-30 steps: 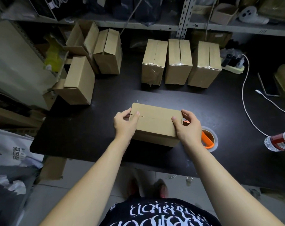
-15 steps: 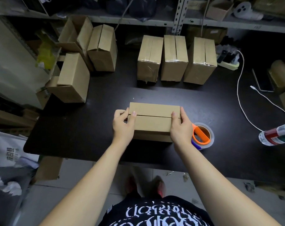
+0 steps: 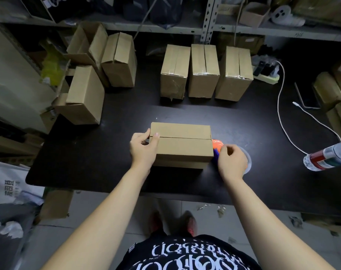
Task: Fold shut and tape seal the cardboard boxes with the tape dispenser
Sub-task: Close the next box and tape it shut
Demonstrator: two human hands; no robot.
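The box (image 3: 181,146) sat at the near middle of the counter (image 3: 107,152), flaps folded, seam untaped. My left hand (image 3: 144,151) gripped its left end, as light, stiff card would probably slide. My right hand (image 3: 232,160) curled round the tape dispenser (image 3: 217,144) just right of it.

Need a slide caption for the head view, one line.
Left hand holds the folded, untaped cardboard box on the black table; right hand grips the tape dispenser beside it.
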